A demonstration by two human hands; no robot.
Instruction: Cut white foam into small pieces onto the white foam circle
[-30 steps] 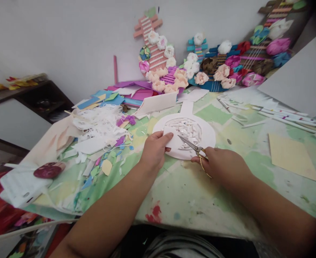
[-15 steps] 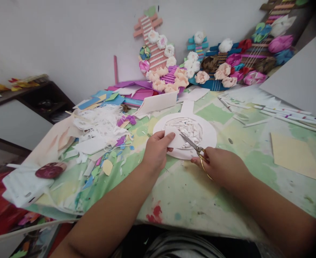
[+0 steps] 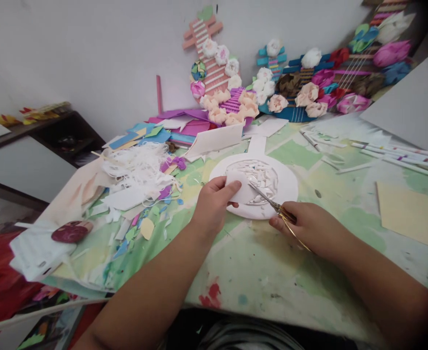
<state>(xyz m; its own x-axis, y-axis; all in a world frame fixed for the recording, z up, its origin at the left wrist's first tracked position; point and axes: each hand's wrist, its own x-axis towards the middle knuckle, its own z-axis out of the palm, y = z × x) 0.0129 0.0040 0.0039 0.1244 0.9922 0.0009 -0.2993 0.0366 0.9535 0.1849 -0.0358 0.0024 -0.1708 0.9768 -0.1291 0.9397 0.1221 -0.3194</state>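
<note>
Between thumb and fingers, my left hand (image 3: 216, 200) pinches a small piece of white paper (image 3: 238, 186). My right hand (image 3: 304, 224) grips scissors (image 3: 266, 197) with gold-coloured handles. Their blades point left toward the paper's right edge and look apart from it. Under both lies a white round cutout (image 3: 288, 182) with a strip at its top. Its ringed middle is filled with small white paper bits (image 3: 266, 176).
Left of the hands lie white string (image 3: 135, 163) and coloured paper scraps (image 3: 146, 227). Paper-flower decorations (image 3: 214, 68) lean on the wall. Rolled paper sticks (image 3: 399, 154) and a cream sheet (image 3: 410, 214) are on the right. A maroon object (image 3: 71, 231) sits at the left edge.
The scissors have drawn back to the right, away from the paper, and their blades have closed. The paper's right side now looks rounded. The view has shifted slightly.
</note>
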